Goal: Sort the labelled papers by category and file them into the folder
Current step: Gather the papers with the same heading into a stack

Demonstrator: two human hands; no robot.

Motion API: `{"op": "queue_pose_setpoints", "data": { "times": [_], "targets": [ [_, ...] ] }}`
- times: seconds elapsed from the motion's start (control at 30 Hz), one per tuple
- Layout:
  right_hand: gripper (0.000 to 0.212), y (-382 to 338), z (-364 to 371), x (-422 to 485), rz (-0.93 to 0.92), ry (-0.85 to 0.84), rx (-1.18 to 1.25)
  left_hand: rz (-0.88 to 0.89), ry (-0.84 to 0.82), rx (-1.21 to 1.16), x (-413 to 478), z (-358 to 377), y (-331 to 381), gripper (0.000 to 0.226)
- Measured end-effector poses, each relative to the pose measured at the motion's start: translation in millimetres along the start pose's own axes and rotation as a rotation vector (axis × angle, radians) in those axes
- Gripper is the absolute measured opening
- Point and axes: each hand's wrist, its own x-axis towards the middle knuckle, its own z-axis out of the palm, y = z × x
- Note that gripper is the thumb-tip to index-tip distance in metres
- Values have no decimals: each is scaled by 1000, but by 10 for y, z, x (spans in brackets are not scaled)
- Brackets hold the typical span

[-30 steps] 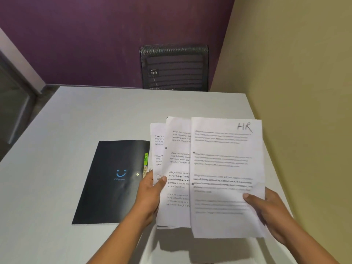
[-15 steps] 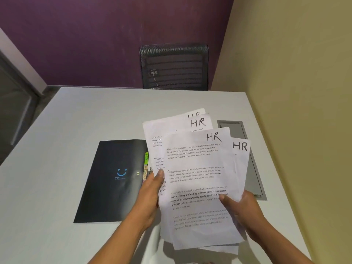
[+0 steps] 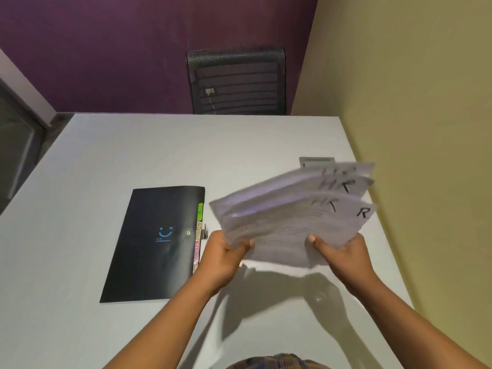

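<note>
The papers (image 3: 290,217) are a fanned sheaf of white printed sheets, motion-blurred, with "HR" handwritten in black at the top right corners. They are held off the counter near its right edge, tilted, gripped at the lower corners by the left hand (image 3: 223,251) and the right hand (image 3: 343,251). The folder (image 3: 149,243) lies shut and flat mid-counter, just left of the papers. It is black with a blue smile mark, and coloured index tabs (image 3: 198,235) show along its right side.
</note>
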Motion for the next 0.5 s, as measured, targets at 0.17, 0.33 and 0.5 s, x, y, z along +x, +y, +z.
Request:
{"op": "queue_pose_setpoints", "data": {
  "times": [0.17, 0.33, 0.5],
  "targets": [
    [40, -1, 22, -32, -86, -12, 31, 33, 77, 61, 19, 60, -37, 30],
    [36, 121, 49, -41, -32, -59, 62, 14, 65, -50, 24, 138, -96, 44],
    [30, 151, 74, -5, 5, -78, 98, -3, 102, -38, 49, 164, -152, 29]
  ]
}}
